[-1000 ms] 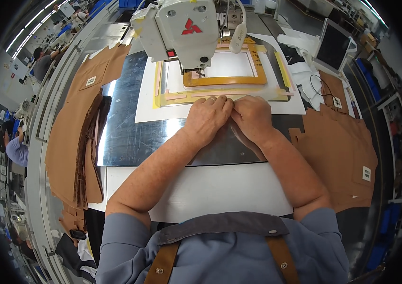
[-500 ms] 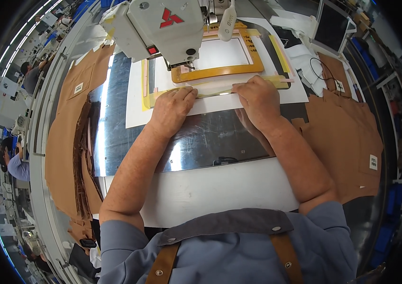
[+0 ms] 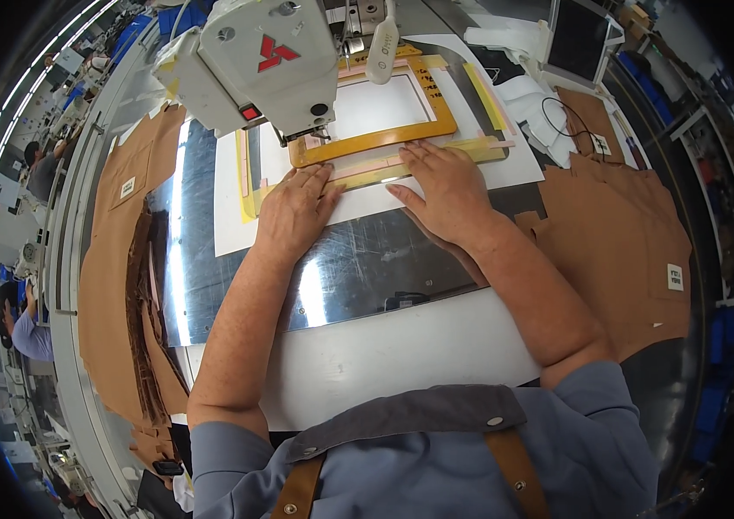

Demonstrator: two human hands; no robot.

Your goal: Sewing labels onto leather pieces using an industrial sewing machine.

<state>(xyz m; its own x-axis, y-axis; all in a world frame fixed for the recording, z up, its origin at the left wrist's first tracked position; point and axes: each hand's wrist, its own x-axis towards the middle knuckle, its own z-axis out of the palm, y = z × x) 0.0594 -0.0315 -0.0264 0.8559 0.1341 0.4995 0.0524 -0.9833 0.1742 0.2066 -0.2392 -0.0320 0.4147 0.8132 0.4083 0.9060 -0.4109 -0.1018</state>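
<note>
Both of my hands lie on the near edge of a flat clear template edged with yellow tape (image 3: 476, 147). My left hand (image 3: 294, 212) is open, its fingers stretched out flat on the tape just below the left corner of an amber rectangular clamp frame (image 3: 376, 138). Farther right, my right hand (image 3: 449, 190) also rests open, fingertips near the frame's front bar and thumb apart. Beneath the template is a large white sheet (image 3: 233, 233) on a shiny metal plate (image 3: 358, 268). Over the frame's left part hangs the sewing machine head (image 3: 272, 86).
Brown cut fabric pieces are stacked at left (image 3: 112, 285) and right (image 3: 613, 251). A dark screen (image 3: 579, 39) stands at the back right, near white cloth (image 3: 527, 108) and a thin black cable. Other people work at far left.
My fingers have gone from pinched at the template's near edge to spread flat on it. The whole view has shifted slightly; the amber frame and machine keep their places together.
</note>
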